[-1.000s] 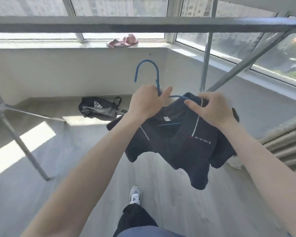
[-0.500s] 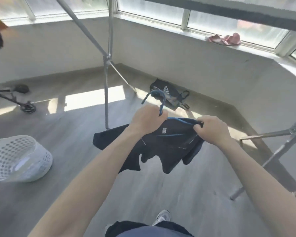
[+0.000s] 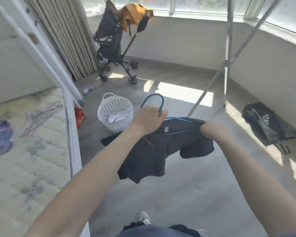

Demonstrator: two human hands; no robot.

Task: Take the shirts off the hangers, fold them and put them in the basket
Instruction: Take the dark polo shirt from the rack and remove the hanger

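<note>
As held mid-air, shirt (image 3: 149, 156): dark, draped on blue hanger (image 3: 162, 104), above floor (image 3: 195, 194).
Left hand (image 3: 148, 119): fingers curled round hanger neck.
Right hand (image 3: 211, 127): fist gripping shirt shoulder at hanger end.
Basket (image 3: 116, 108): white, on floor beyond left hand.

Head-worn view, angled down, arm's-length close
</note>
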